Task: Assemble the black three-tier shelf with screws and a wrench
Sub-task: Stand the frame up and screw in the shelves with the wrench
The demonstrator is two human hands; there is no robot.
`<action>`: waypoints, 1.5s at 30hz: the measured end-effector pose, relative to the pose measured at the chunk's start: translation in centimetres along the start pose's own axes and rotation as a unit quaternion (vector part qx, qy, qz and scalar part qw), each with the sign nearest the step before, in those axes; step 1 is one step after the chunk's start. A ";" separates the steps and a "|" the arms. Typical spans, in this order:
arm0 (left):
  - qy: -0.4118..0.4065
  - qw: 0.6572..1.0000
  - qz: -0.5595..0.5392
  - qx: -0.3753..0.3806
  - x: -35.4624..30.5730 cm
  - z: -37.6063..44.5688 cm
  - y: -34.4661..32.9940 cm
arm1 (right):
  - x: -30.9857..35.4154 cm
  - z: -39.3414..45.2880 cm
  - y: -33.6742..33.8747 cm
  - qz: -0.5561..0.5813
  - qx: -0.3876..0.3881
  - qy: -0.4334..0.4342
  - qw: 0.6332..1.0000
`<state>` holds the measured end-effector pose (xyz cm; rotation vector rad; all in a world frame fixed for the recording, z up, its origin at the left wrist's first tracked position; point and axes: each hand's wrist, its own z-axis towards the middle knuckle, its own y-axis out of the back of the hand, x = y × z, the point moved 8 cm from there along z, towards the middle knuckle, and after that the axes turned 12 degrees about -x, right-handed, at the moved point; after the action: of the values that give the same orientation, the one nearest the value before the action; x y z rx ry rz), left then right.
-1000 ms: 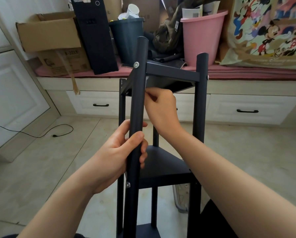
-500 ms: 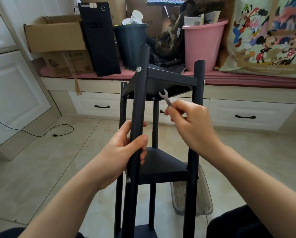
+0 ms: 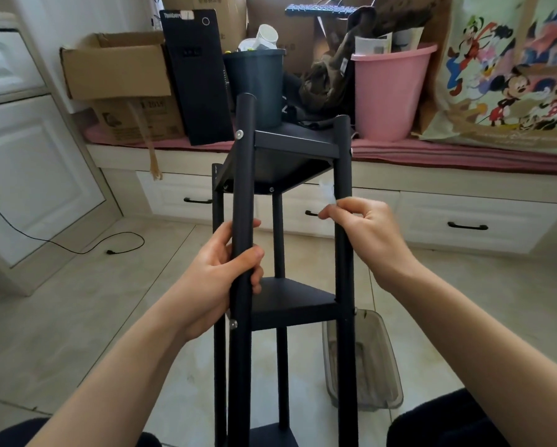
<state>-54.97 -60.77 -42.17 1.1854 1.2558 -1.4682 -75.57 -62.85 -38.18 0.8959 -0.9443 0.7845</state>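
Wrench a motion-blurred pale smear; shelf feet cut off by the bottom edge

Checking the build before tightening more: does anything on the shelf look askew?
Yes: the top tier tilts, its far-left corner hanging below its screwed front edge. The left hand grips the front post.

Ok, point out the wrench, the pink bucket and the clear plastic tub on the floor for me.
wrench [image 3: 327, 192], head view, on its blurred metal end above the right fingers.
pink bucket [image 3: 390, 98], head view, on its front wall.
clear plastic tub [image 3: 375, 362], head view, on its inner wall right of the shelf leg.
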 end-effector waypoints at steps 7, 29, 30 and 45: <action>-0.013 1.000 -0.005 -0.022 -0.2 1.2 0.6 | -1.4 0.9 -2.2 0.117 0.011 -0.095 0.989; -0.023 0.944 0.151 -0.291 8.0 -1.6 6.0 | -1.6 3.8 -4.3 0.214 -0.044 -0.103 0.971; -0.002 0.951 0.126 -0.283 9.4 -2.1 5.6 | -1.7 3.9 -4.2 0.218 -0.045 -0.106 0.969; -0.084 0.939 0.128 -0.308 12.8 -2.4 2.5 | -2.9 0.9 -0.9 -0.064 -0.051 0.055 0.995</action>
<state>-54.64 -59.05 -55.27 0.7442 1.2562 -0.8632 -76.18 -64.48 -40.80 0.8077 -0.8151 0.6620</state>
